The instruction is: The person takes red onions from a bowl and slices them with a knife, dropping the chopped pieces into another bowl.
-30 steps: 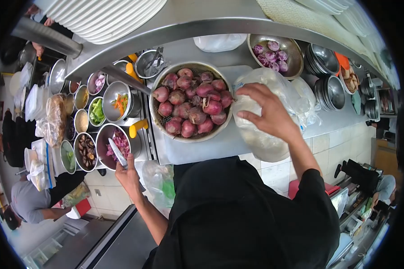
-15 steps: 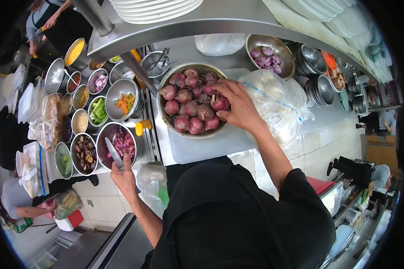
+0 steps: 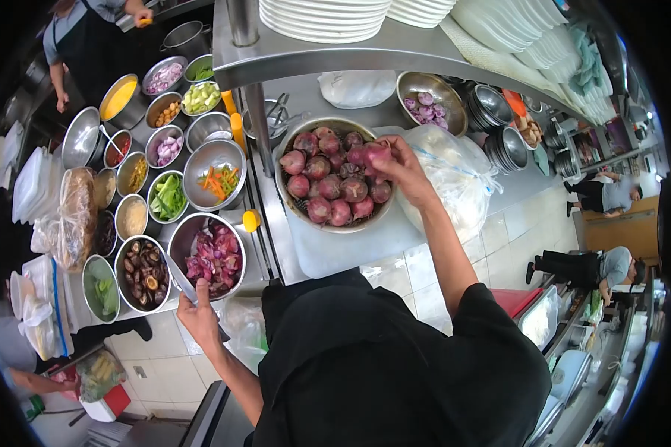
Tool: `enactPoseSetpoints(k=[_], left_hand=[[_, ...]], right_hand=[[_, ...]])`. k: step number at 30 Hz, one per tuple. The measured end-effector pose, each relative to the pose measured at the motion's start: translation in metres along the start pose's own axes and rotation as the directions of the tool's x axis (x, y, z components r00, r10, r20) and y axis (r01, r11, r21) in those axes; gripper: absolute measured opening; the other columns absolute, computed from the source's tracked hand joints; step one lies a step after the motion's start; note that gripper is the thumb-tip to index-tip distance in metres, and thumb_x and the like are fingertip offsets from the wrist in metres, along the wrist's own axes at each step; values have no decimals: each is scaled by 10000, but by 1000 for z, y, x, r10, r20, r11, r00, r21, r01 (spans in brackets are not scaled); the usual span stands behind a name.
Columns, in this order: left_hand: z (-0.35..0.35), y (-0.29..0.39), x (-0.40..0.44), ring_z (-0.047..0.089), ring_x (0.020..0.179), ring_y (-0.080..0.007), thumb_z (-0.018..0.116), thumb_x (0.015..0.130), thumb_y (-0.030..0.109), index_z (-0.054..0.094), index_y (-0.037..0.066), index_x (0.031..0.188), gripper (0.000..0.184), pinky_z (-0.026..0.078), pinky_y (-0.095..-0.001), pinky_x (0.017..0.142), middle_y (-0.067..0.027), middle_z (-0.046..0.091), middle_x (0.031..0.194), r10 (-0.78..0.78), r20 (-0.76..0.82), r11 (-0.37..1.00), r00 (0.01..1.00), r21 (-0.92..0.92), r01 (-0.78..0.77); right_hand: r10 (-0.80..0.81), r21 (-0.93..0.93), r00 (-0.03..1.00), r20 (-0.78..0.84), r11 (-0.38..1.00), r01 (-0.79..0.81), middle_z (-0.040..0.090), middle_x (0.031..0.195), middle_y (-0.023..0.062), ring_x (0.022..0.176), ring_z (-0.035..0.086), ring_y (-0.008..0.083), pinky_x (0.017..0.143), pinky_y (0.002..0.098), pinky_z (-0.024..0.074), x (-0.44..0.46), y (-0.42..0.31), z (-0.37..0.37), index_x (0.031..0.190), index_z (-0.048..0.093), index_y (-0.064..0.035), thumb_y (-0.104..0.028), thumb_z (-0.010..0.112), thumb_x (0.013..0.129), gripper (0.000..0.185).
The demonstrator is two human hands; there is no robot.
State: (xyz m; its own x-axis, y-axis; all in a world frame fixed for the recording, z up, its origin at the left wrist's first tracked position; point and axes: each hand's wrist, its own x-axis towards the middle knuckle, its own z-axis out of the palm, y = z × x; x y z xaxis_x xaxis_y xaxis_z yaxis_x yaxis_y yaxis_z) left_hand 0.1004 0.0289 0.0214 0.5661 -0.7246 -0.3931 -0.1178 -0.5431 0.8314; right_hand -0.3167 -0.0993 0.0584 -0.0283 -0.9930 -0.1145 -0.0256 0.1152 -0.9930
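Observation:
My left hand point(image 3: 199, 316) is closed round the handle of a knife point(image 3: 179, 278), its blade pointing up and left beside a steel pot point(image 3: 235, 281) of purple-red onion pieces point(image 3: 215, 259). On the right, a wide metal bowl point(image 3: 337, 229) full of whole red onions point(image 3: 317, 167) stands on a pale cutting board point(image 3: 317, 257). Over that bowl's right rim, my right hand point(image 3: 408, 175) grips one red onion point(image 3: 370, 155) between thumb and fingers. Parts of that onion are hidden behind the fingers.
Left of me stand several steel containers, including mushrooms point(image 3: 143, 274), carrot strips point(image 3: 220, 181) and chopped greens point(image 3: 167, 197). A tied plastic bag point(image 3: 447, 175) sits right of the onions. Above hangs a metal shelf point(image 3: 335, 58) with plates point(image 3: 324, 18). Other people work around the room.
My right hand has picked an onion up off the pile and raised it slightly. The left hand still holds the knife near the pot. The whole view has shifted a little.

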Motion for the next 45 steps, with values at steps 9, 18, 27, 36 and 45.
enactPoseSetpoints(k=[9, 18, 27, 36, 45], left_hand=[[-3, -17, 37, 567, 806, -113, 679, 894, 183, 644, -35, 983, 239, 462, -273, 765, -57, 658, 891, 182, 163, 981, 970, -98, -168], [18, 18, 18, 550, 723, -85, 718, 863, 195, 647, -17, 931, 233, 466, -245, 679, -23, 640, 809, 270, 197, 960, 943, -133, -247], [115, 105, -57, 520, 687, -42, 810, 754, 169, 658, 4, 997, 331, 430, -210, 614, 18, 613, 775, 470, 351, 882, 810, -145, -449], [165, 99, -70, 583, 719, -57, 845, 718, 155, 662, -12, 942, 334, 475, -190, 596, -24, 673, 823, 516, 350, 857, 782, -200, -476], [167, 93, -73, 533, 665, -51, 799, 773, 128, 682, -28, 917, 243, 431, -208, 625, 16, 628, 736, 507, 249, 862, 825, -149, -484]], right_hand=[[61, 720, 973, 223, 662, -207, 658, 1039, 218, 798, 692, 296, 620, 343, 585, -7, 2, 51, 1301, 471, -69, -460, 375, 987, 510], [49, 752, 962, 268, 613, -241, 660, 1039, 173, 860, 681, 268, 705, 354, 588, -1, 1, 23, 1234, 522, -34, -500, 360, 988, 552], [237, 712, 896, 376, 544, -443, 641, 1025, 68, 863, 665, 197, 640, 296, 560, -12, -2, 88, 1217, 519, -85, -498, 483, 952, 492], [230, 663, 887, 400, 596, -453, 597, 1160, 30, 990, 639, 160, 722, 302, 553, -28, 21, 90, 1275, 488, -140, -448, 477, 968, 435], [191, 363, 893, 408, 864, -350, 588, 1092, 46, 933, 566, 118, 688, 282, 515, -34, 24, 60, 1306, 510, -75, -489, 511, 949, 548]])
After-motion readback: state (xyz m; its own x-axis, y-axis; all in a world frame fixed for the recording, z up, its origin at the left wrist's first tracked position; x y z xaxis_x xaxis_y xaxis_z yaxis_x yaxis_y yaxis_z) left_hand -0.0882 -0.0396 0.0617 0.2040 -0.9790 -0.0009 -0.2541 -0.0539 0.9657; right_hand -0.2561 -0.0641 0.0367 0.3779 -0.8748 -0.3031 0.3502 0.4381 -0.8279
